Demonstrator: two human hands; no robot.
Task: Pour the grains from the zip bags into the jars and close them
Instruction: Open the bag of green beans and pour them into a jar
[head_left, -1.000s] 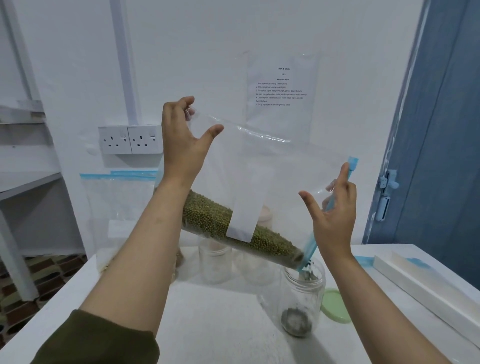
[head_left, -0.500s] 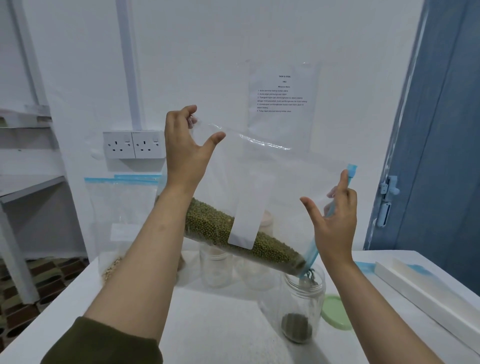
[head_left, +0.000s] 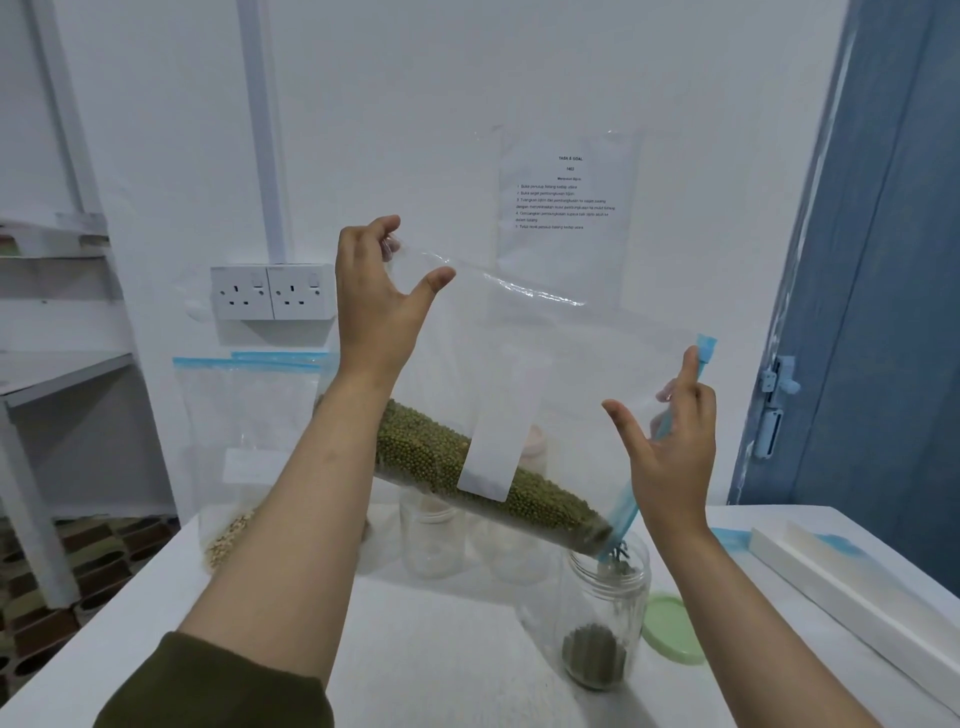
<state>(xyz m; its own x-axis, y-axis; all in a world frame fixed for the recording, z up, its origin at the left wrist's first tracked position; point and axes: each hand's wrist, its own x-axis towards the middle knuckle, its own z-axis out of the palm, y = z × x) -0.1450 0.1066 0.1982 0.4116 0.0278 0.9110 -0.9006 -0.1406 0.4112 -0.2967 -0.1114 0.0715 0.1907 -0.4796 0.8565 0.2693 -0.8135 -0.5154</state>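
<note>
Holding the zip bag (head_left: 545, 374) tilted above the table (head_left: 441, 649), left hand (head_left: 376, 306) pinching its raised corner, right hand (head_left: 670, 447) gripping the blue zip edge. Mung beans (head_left: 436, 457) streaming from the low corner into the open jar (head_left: 605, 618) near the table's right edge, green lid (head_left: 670, 629) lying just beside.

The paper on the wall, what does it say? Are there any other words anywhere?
"TASK & GOAL": top line of the paper on the wall.
"1462", as best it reads: the line beneath.
Heading under that and the numbered lines: too small and blurred to read.
White strip on the zip bag: blank.
Label on the bag behind: nothing readable.
Sockets: no readable marks.
</note>
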